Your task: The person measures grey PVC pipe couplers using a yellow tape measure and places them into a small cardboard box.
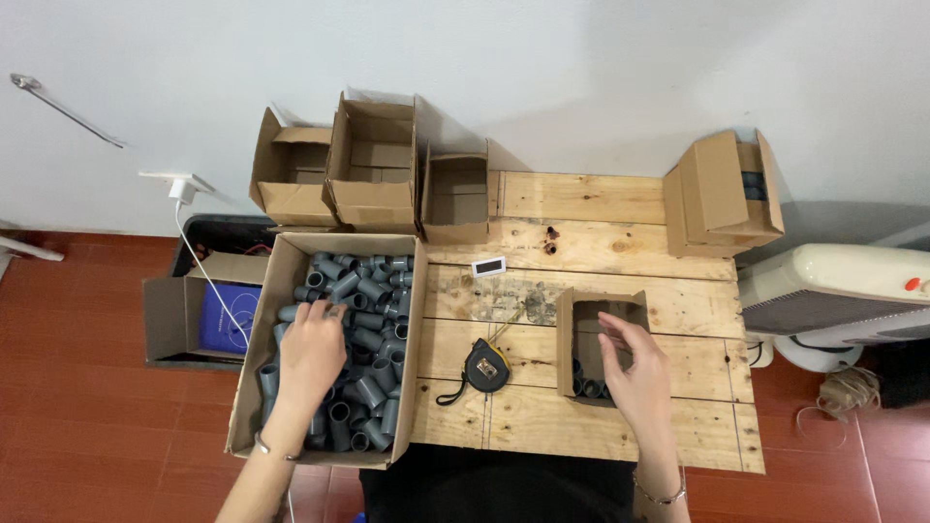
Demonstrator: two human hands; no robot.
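Left hand (312, 353) spread flat, fingers resting on grey pipe fittings (363, 334) heaped in the large carton (254, 373). Right hand (635, 368) loosely curled, empty, over the small box (565, 341), a few fittings inside. Tape measure (484, 366) between. Empty cartons (373, 174) beyond.

White wall (601, 68), red tiled floor (77, 387), wooden pallet table (601, 228).

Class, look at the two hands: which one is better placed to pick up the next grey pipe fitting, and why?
Probably the left hand: it rests on the grey fittings in the large box. The right hand is over the small box.
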